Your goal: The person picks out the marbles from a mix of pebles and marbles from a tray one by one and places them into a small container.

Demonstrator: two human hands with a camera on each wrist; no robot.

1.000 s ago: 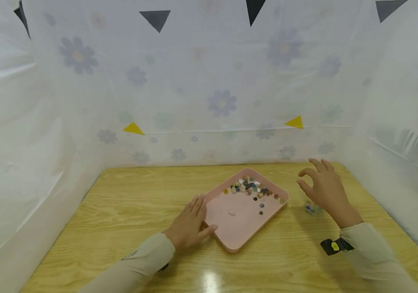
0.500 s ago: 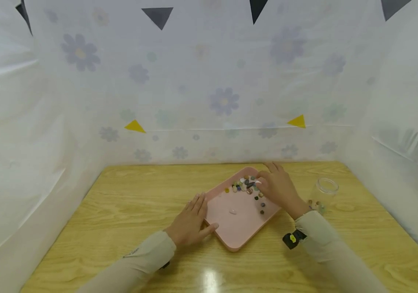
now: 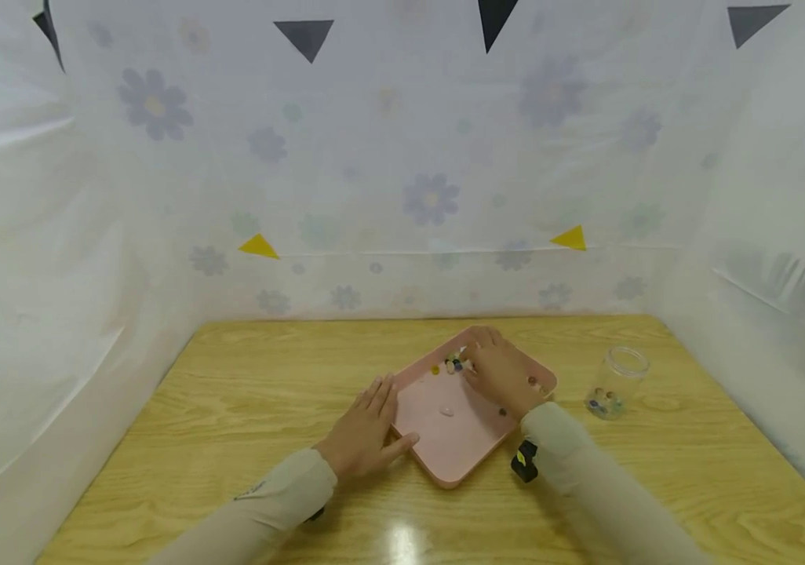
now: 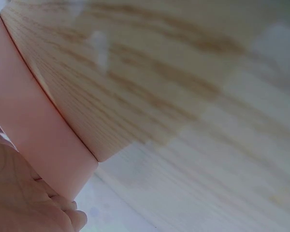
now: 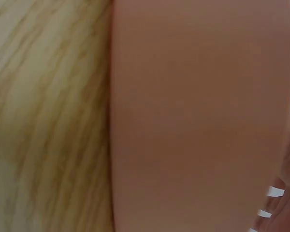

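Note:
A pink tray (image 3: pixel 438 451) lies at an angle on the table, with small coloured stones (image 3: pixel 453 363) gathered toward its far end. My right hand (image 3: pixel 501 375) reaches down into the tray over these stones and covers many of them. Thumb and fingers are apart there; the fingertips are partly hidden. One pale stone (image 3: pixel 447 411) lies alone near the tray's middle. My left hand (image 3: pixel 363 428) rests on the tray's left edge with straight fingers. In the left wrist view, part of that hand (image 4: pixel 29 203) touches the tray's wall (image 4: pixel 43 121).
To the right of the tray, a clear glass jar (image 3: pixel 616 384) stands upright without a lid, several stones at its bottom. The wooden table (image 3: pixel 268 377) meets white flowered sheeting (image 3: pixel 346 196) at the back and sides.
My right hand has moved left from above the jar into the tray, toward the stones at the far end. The left hand and the tray stay in place.

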